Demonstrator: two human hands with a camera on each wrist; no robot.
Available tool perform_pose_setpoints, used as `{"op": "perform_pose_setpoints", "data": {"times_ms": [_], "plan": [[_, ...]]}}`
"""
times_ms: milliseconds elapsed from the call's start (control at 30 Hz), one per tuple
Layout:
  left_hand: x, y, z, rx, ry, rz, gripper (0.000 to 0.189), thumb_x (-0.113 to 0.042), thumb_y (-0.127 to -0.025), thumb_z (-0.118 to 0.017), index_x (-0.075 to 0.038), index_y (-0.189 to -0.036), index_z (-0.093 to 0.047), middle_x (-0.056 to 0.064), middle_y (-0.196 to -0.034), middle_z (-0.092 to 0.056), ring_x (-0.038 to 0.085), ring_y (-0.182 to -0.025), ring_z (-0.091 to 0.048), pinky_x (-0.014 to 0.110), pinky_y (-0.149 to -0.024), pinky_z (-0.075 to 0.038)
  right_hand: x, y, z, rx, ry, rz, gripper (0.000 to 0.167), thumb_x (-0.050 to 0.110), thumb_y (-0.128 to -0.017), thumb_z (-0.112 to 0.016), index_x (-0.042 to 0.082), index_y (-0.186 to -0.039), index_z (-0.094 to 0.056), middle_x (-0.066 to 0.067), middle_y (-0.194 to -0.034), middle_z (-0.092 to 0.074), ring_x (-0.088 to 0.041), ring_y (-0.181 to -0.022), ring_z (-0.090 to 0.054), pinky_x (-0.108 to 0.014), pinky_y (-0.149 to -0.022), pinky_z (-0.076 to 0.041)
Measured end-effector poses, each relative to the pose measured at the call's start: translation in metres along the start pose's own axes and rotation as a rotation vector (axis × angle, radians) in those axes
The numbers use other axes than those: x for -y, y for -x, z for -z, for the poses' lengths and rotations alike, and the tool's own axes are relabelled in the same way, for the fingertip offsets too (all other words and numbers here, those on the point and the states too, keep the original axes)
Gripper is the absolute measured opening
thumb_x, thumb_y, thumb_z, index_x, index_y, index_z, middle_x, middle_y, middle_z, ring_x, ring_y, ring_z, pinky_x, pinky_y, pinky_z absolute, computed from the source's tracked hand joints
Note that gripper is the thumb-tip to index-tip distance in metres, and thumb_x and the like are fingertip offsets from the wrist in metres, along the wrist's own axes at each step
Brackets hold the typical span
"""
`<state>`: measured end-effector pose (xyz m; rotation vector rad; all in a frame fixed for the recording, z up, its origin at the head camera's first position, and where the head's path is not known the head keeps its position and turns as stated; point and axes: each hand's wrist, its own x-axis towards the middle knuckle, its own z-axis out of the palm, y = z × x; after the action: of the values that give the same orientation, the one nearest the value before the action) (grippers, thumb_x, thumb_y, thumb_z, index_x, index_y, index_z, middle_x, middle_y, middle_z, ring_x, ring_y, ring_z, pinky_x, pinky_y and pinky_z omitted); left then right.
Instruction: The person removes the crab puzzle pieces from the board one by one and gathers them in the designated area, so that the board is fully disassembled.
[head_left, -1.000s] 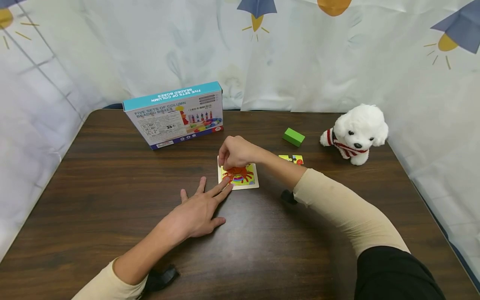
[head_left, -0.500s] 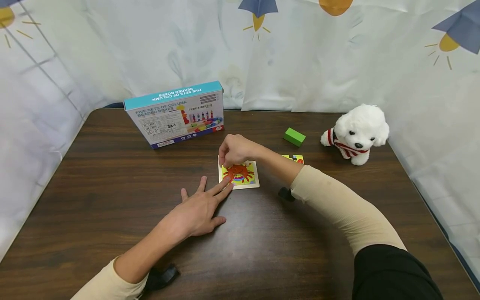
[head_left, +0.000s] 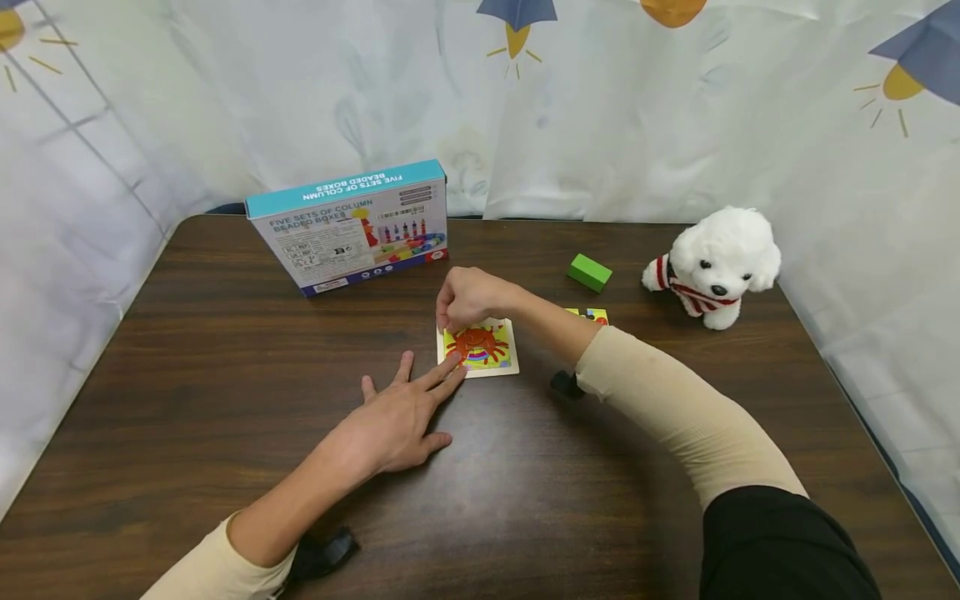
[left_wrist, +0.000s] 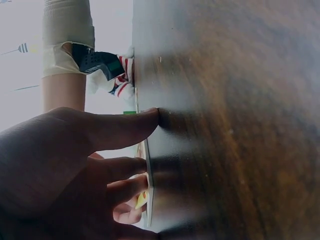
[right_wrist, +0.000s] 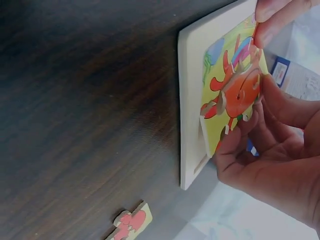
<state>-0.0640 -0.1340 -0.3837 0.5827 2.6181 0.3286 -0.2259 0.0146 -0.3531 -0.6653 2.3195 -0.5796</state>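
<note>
A small crab jigsaw puzzle (head_left: 477, 345) lies in a pale wooden tray (right_wrist: 187, 100) on the table. My left hand (head_left: 397, 421) has its fingers spread, two fingertips resting on the puzzle's near left corner, the thumb on the tabletop. Over the tray's far left side, my right hand (head_left: 474, 298) pinches a yellow-and-red puzzle piece (right_wrist: 215, 137). In the right wrist view, this piece stands tilted a little above the tray, with a gap under its edge. Fingers hide part of the piece. Two loose puzzle pieces (head_left: 597, 317) lie right of the tray, partly behind the right forearm.
A green block (head_left: 589, 272) lies beyond the loose pieces. At the back left stands a toy box (head_left: 352, 237) with a blue top. A white plush dog (head_left: 716, 262) sits at the back right. A patterned curtain (head_left: 300, 92) hangs behind the table.
My right hand stays at the tray's far left corner, while its forearm has shifted slightly left. The left hand keeps its place on the puzzle.
</note>
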Motion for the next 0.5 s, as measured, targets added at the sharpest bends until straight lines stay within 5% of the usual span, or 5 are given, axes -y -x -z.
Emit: {"op": "perform_pose_setpoints", "data": {"times_ms": [233,500], "plan": [[-0.01,0.007,0.014,0.025,-0.021,-0.004,0.084,-0.041,-0.098,-0.072,-0.023,-0.167,-0.027,-0.005,-0.177,-0.013,0.058,-0.154,-0.016,0.092,-0.095,-0.026,0.003,-0.002,-0.001,-0.013,0.023,-0.032,0.014,0.012,-0.094,-0.073,0.012,-0.08,-0.077,0.0,-0.081,-0.071,-0.015,-0.077,-0.06,-0.022,-0.063,-0.049],[-0.01,0.007,0.014,0.029,-0.025,-0.003,0.083,-0.041,-0.099,-0.071,-0.023,-0.167,-0.027,-0.004,-0.177,-0.013,0.058,-0.154,-0.015,0.092,-0.095,-0.027,0.003,-0.003,0.001,-0.016,0.063,-0.045,0.009,0.013,-0.091,-0.075,0.014,-0.083,-0.08,0.001,-0.082,-0.073,-0.014,-0.077,-0.06,-0.023,-0.063,-0.049]]}}
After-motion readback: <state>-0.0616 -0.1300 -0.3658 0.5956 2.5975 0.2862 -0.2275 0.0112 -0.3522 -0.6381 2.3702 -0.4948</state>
